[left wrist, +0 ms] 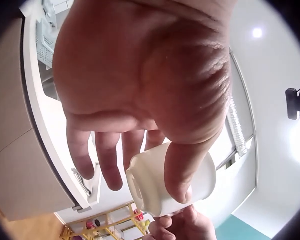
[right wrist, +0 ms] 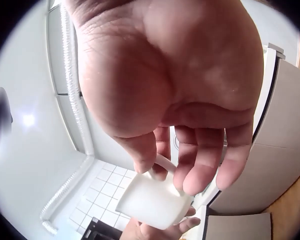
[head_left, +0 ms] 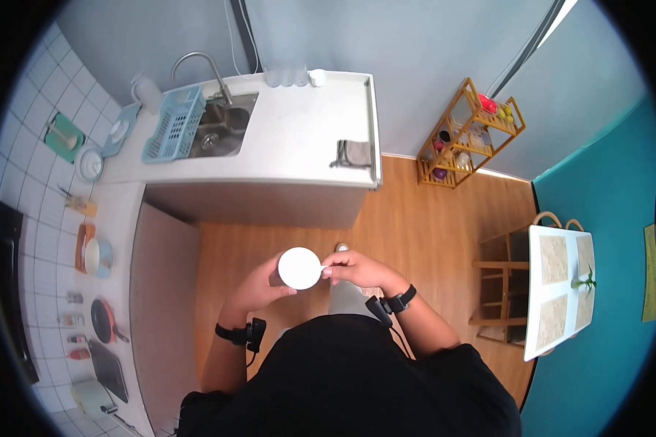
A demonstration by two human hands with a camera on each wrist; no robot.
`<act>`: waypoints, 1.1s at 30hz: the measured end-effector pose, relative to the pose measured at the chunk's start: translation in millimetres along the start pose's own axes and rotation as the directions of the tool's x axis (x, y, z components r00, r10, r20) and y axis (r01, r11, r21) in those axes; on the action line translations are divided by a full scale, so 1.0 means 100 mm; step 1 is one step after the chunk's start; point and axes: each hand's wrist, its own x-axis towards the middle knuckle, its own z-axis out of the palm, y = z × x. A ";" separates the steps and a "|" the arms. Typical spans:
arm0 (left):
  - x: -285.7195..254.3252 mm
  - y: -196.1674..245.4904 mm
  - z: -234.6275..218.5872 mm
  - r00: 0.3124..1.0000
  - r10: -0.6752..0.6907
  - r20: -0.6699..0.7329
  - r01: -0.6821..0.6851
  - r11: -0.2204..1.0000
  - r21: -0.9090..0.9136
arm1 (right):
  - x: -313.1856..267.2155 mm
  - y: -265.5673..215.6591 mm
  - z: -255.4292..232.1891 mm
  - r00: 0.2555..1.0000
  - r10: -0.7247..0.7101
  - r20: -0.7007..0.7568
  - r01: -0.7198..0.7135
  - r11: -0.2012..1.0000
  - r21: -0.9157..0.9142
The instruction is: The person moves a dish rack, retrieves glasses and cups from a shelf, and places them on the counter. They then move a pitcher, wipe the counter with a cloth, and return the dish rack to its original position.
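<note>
In front of the torso, a white cup point(head_left: 299, 268) is between the two hands, its round white face towards the head camera. My left hand point(head_left: 256, 288) holds its side; in the left wrist view the thumb of this hand point(left wrist: 145, 85) lies against the wall of the cup point(left wrist: 155, 180), with the fingers extended beyond it. My right hand point(head_left: 366, 271) pinches the cup's handle. The right wrist view shows the thumb and fingers of that hand point(right wrist: 185, 90) at the handle point(right wrist: 165, 163), above the cup body point(right wrist: 152, 200). Whether anything is inside cannot be told.
Ahead is a white counter point(head_left: 299, 124) with a sink point(head_left: 222, 131), blue dish rack point(head_left: 175, 127), several glasses point(head_left: 288, 76) and a grey cloth point(head_left: 354, 154). A pan point(head_left: 103, 320) sits on the left counter. A wooden shelf point(head_left: 466, 138) and white table point(head_left: 536, 291) stand at right.
</note>
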 end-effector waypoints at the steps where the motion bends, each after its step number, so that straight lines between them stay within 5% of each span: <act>1: 0.20 -0.01 -0.06 0.999 -0.013 -0.038 0.013 1.000 -0.017 | 0.17 0.01 -0.21 1.000 0.007 0.014 -0.007 1.000 -0.002; 3: 0.63 0.02 -0.27 0.996 -0.056 -0.064 0.055 0.998 -0.024 | 0.60 0.01 -0.65 1.000 0.021 -0.010 -0.020 0.997 0.073; 5: 1.06 0.09 -0.48 0.940 -0.099 -0.327 0.195 0.941 0.275 | 1.02 -0.10 -1.14 0.990 0.049 -0.130 -0.034 0.993 0.112; 8: 1.44 0.13 -0.83 0.907 -0.139 -0.398 0.294 0.885 0.361 | 1.73 -0.15 -1.96 0.930 0.154 -0.335 -0.086 0.974 0.208; 12: 1.67 -0.21 -1.18 0.843 -0.293 -0.451 0.391 0.910 0.138 | 2.77 -0.12 -3.09 0.843 0.097 -0.529 0.025 0.975 0.219; 15: 1.79 -0.50 -1.40 0.805 -0.417 -0.422 0.549 0.793 0.265 | 3.42 -0.19 -3.62 0.706 0.173 -0.687 0.115 0.929 0.352; 18: 2.00 -0.79 -1.66 0.781 -0.488 -0.391 0.603 0.752 0.267 | 4.02 -0.14 -4.09 0.665 0.172 -0.726 0.164 0.916 0.366; 20: 2.19 -1.01 -1.88 0.797 -0.483 -0.362 0.588 0.759 0.280 | 4.33 -0.19 -4.27 0.577 0.227 -0.785 0.123 0.925 0.358; 25: 2.92 -1.60 -2.44 0.938 -0.218 -0.271 0.343 0.709 0.616 | 4.79 -0.33 -4.61 0.448 0.299 -0.842 0.075 0.926 0.369; 28: 3.51 -1.49 -2.65 0.976 -0.084 -0.201 0.208 0.641 0.739 | 5.07 -0.29 -4.79 0.365 0.328 -0.871 0.017 0.933 0.359; 33: 4.26 -1.31 -2.84 0.947 -0.230 -0.223 0.305 0.438 0.846 | 5.34 -0.47 -4.96 0.322 0.294 -0.900 0.006 0.950 0.313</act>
